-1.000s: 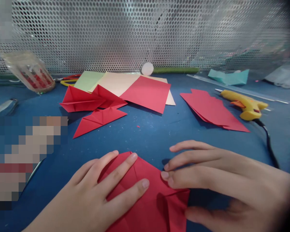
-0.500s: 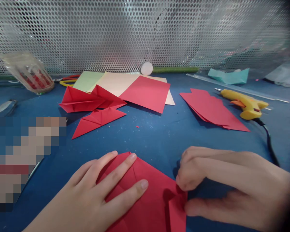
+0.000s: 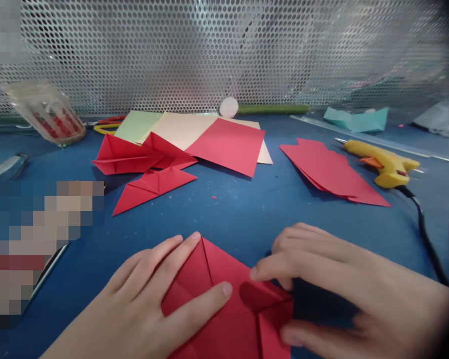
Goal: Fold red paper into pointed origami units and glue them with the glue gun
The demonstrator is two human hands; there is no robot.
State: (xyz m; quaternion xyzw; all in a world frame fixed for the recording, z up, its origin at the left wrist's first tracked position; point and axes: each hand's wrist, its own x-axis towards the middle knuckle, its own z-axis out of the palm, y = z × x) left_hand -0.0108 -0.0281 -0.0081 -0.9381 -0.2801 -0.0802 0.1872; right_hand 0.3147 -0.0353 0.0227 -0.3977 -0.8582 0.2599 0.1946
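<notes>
Paper (image 3: 237, 326) of red colour, w/ several creases, lies on the blue worktop (image 3: 224, 212), directly in front of the person; its lower part is cut by the bottom edge of the view. One narrow flap (image 3: 276, 326) is visible at its right side.

L. hand (image 3: 138, 294) is spread flat: the thumb reaches over the middle of the sheet, the other fingertips are near the top corner. R. hand (image 3: 340, 281) has its fingers half bent; index tip touches the upper right edge, thumb is at the outer side of the flap, tips well apart. This hand is a bit blurred, so I cannot tell how hard it presses.

Handling, in my judgement: paper should be very light, thin, rather stiff betw. creases but weak along them. It prob. slides easily on the smooth surface, so a broad flat palm is good for keeping it in place. Best hold is at the flap edge or the r. corner, w/ thumb & index, softly; a strong pull might tear or wrinkle it.

Farther away: folded red piece (image 3: 155, 187), stack of red sheets (image 3: 327, 172), & yellow glue gun (image 3: 385, 162), all apart from both hands.
</notes>
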